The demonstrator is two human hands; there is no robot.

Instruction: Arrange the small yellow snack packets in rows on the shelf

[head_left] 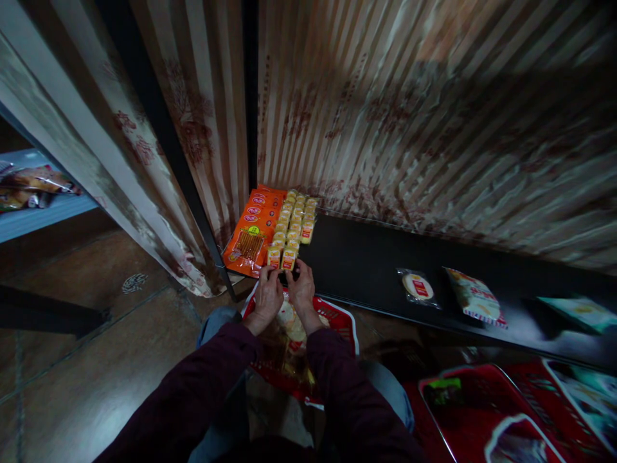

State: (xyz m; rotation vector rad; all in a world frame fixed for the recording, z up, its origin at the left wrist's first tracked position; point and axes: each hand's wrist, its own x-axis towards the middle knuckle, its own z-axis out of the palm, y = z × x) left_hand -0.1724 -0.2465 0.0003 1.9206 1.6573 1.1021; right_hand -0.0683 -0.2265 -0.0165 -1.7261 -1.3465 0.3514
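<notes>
While the left hand point(268, 299) and right hand point(302, 290) curl their fingers at the near ends of the front pair, the yellow snack packets point(290, 225) stand in close rows at twelve o'clock on the black shelf point(359, 258); in this dim light I cannot tell whether the fingertips pinch the wrappers or merely press them. Each packet looks small, light and plump, probably crushable inside slick film, so a gentle hold along both sides should suit. At eleven o'clock from the hands, glossy orange packets point(251, 222) overlap flat, the front one showing thin brown sticks point(249, 245) that would likely snap if bent. A red plastic basket point(339, 316) with a pale rim sits below at six o'clock, a clear-wrapped round packet point(418, 287) lies at three, and a pleated, printed curtain point(337, 116) hangs at one.
</notes>
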